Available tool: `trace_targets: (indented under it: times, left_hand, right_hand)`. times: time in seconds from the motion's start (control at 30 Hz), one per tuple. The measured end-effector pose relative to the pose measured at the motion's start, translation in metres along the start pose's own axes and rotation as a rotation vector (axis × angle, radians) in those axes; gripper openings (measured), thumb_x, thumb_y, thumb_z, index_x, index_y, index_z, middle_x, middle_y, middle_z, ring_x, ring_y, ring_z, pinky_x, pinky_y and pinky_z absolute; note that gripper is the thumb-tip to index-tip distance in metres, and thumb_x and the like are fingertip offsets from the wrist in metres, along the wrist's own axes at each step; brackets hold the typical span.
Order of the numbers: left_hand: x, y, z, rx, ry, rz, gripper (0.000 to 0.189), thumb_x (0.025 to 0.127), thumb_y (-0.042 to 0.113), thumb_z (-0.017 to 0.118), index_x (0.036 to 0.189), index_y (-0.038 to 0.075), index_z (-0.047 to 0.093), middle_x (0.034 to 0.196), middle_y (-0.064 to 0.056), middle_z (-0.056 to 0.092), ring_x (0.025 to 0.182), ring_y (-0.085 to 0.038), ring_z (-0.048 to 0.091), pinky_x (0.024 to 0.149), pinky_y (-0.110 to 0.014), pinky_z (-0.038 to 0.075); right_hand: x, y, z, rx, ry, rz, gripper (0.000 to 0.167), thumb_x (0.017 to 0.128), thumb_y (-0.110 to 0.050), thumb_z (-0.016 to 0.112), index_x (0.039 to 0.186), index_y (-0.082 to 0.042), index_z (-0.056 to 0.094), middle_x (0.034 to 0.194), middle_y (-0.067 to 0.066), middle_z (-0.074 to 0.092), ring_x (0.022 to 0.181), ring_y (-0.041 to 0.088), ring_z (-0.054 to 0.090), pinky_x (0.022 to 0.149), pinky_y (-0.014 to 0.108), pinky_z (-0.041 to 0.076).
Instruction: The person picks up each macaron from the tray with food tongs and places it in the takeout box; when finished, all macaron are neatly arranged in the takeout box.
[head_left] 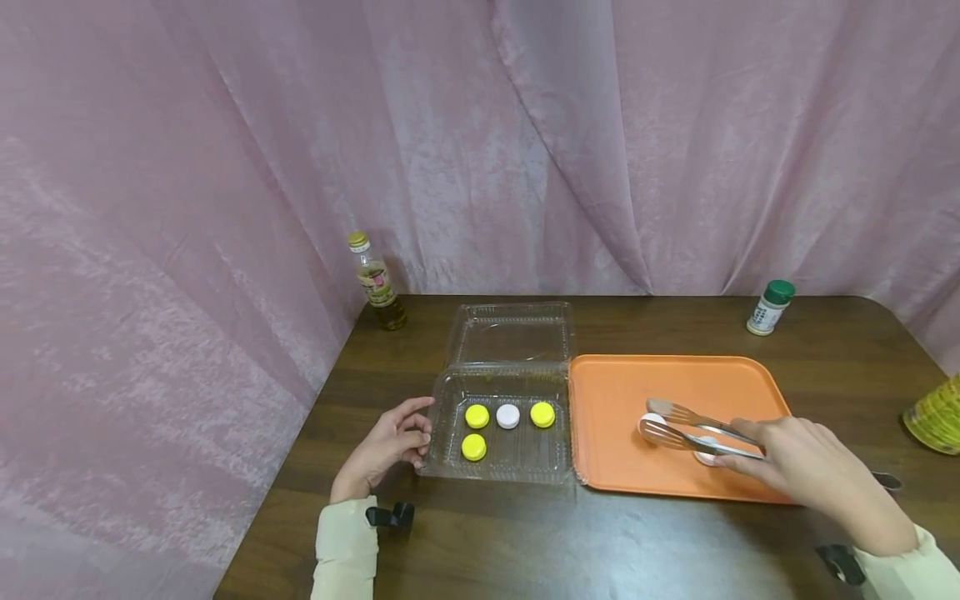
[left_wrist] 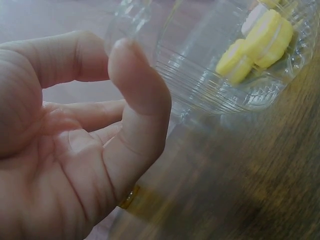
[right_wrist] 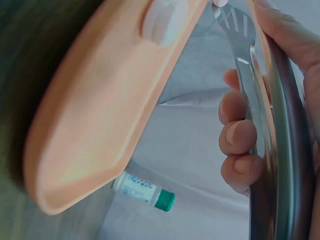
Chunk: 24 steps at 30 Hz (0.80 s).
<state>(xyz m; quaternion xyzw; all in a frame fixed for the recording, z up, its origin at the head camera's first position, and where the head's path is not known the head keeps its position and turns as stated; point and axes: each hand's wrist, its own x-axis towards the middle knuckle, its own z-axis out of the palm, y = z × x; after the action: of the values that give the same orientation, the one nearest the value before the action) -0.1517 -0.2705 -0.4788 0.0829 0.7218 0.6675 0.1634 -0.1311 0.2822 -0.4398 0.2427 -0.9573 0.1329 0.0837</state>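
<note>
A bottle point(head_left: 379, 287) and green-capped shaker point(head_left: 768, 312) stand at the desk's back. The left hand point(head_left: 388, 440), fingers curled, pinches the clear container point(head_left: 555, 472); the right hand point(head_left: 813, 467) grips tongs point(head_left: 679, 413) about a white macaron point(head_left: 653, 419) on the orange tray point(head_left: 675, 379).

Silver tongs point(head_left: 693, 442) straddle a white macaron point(head_left: 652, 419); clear container point(head_left: 525, 454) lies open

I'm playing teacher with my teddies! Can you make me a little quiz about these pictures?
1. How many yellow macarons are in the clear container?
2. True or false: the right hand holds the tongs.
3. What colour is the cap of the small bottle behind the orange tray?
A) red
B) green
C) yellow

Key: 1. Three. 2. True. 3. B.
</note>
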Motion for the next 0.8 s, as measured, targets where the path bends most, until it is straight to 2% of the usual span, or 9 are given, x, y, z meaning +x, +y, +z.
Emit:
trace_targets:
  times: [0.17,0.27,0.37,0.5,0.6,0.8]
  left_hand:
    - [-0.001,0.0,0.0,0.0,-0.001,0.001,0.064,0.091,-0.007,0.055,0.15,-0.009,0.03,0.097,-0.011,0.052,0.074,-0.014,0.054,0.057,-0.025,0.053]
    - [0.0,-0.001,0.0,0.003,0.001,-0.001,0.064,0.091,-0.007,0.055,0.15,-0.009,0.03,0.097,-0.011,0.052,0.074,-0.014,0.054,0.057,-0.025,0.053]
    - [0.001,-0.001,0.0,0.007,0.005,-0.008,0.064,0.091,-0.007,0.055,0.15,-0.009,0.031,0.097,-0.01,0.052,0.074,-0.015,0.054,0.057,-0.025,0.053]
    - [0.002,-0.001,0.001,0.006,0.001,-0.009,0.063,0.091,-0.007,0.054,0.15,-0.008,0.032,0.097,-0.01,0.053,0.074,-0.015,0.053,0.057,-0.025,0.053]
    - [0.002,-0.001,0.001,0.007,-0.002,-0.007,0.063,0.091,-0.007,0.053,0.149,-0.009,0.032,0.097,-0.01,0.053,0.073,-0.015,0.053,0.057,-0.025,0.053]
    - [0.001,-0.001,0.001,0.024,0.007,-0.009,0.061,0.091,-0.01,0.051,0.15,-0.009,0.032,0.096,-0.009,0.054,0.072,-0.015,0.054,0.056,-0.024,0.052]
  right_hand:
    - [0.008,-0.007,-0.003,0.001,0.023,-0.016,0.046,0.079,-0.049,0.082,0.106,-0.014,0.073,0.059,-0.02,0.04,0.052,0.002,0.035,0.045,0.029,0.034]
    - [0.014,-0.011,-0.005,-0.001,0.047,-0.037,0.037,0.079,-0.045,0.083,0.099,-0.016,0.071,0.058,-0.019,0.032,0.051,0.0,0.03,0.045,0.026,0.029]
    - [0.02,-0.015,-0.007,0.012,0.049,-0.051,0.029,0.08,-0.041,0.083,0.091,-0.019,0.067,0.058,-0.02,0.033,0.051,0.0,0.029,0.044,0.025,0.027]
    - [0.028,-0.02,-0.006,0.028,0.087,-0.091,0.029,0.078,-0.039,0.085,0.083,-0.025,0.06,0.057,-0.022,0.031,0.05,-0.002,0.027,0.043,0.023,0.025]
    - [0.035,-0.026,-0.004,0.048,0.122,-0.126,0.028,0.078,-0.037,0.085,0.084,-0.024,0.061,0.058,-0.021,0.027,0.051,-0.003,0.024,0.043,0.022,0.023]
    - [0.051,-0.043,0.003,0.109,0.118,-0.177,0.024,0.082,-0.033,0.083,0.089,-0.017,0.066,0.054,-0.024,0.027,0.046,-0.006,0.023,0.043,0.02,0.023]
